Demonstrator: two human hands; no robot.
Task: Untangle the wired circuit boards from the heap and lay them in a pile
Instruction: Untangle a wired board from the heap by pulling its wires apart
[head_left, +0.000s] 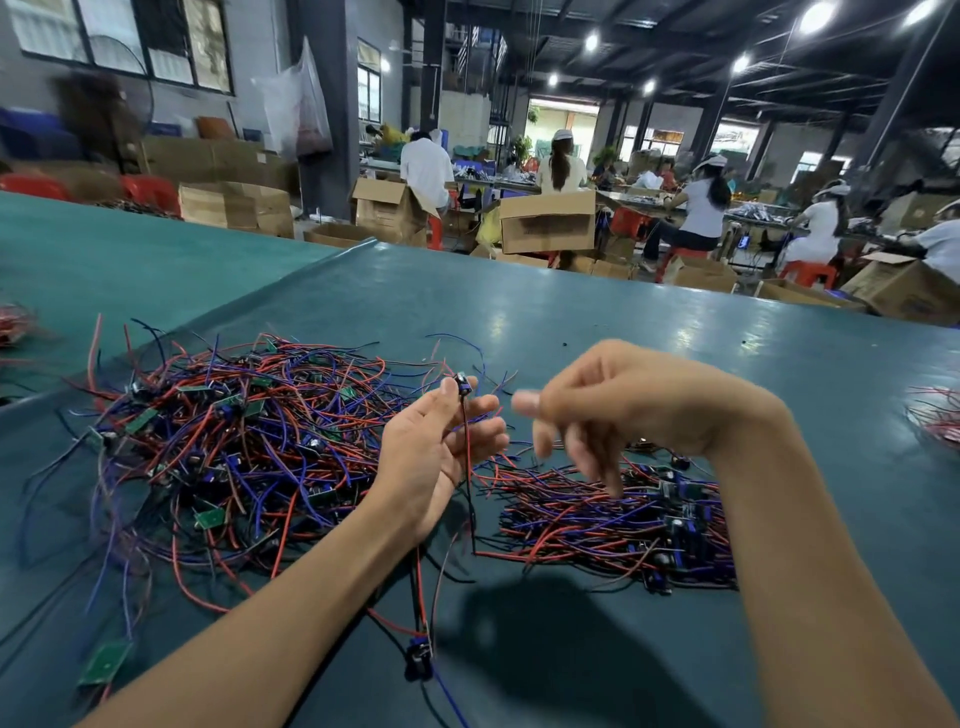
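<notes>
L hand (441, 452) is sitting palm-up over the table (571, 322) btwn the two lots of wires, fingers curling in and pinching a small wired board (461, 384) at the fingertips. Its black lead (470, 499) is hanging straight down past the palm. R hand (613, 410) is hovering just beside it, above the pile, motion-blurred, fingers drooping loosely bent and gripping nothing.

The heap (234, 441), a loose tangle of red, blue and black wires w/ green boards, is lying to the left. The pile (623, 519) is lying to the right, wires running roughly parallel. A dark component (418, 657) on red and blue leads is lying near the front edge, and a green board (106, 662) at front left.

The tabletop is wearing a glossy teal cover that is catching the ceiling lights (815, 18). A second teal sheet (130, 249) is lying alongside at left.

Bkgd: a big workshop, workers (701, 208) sitting on red stools (808, 273) at long benches, open cardboard boxes (548, 221) standing on the floor, windows (119, 36) along the left wall.
</notes>
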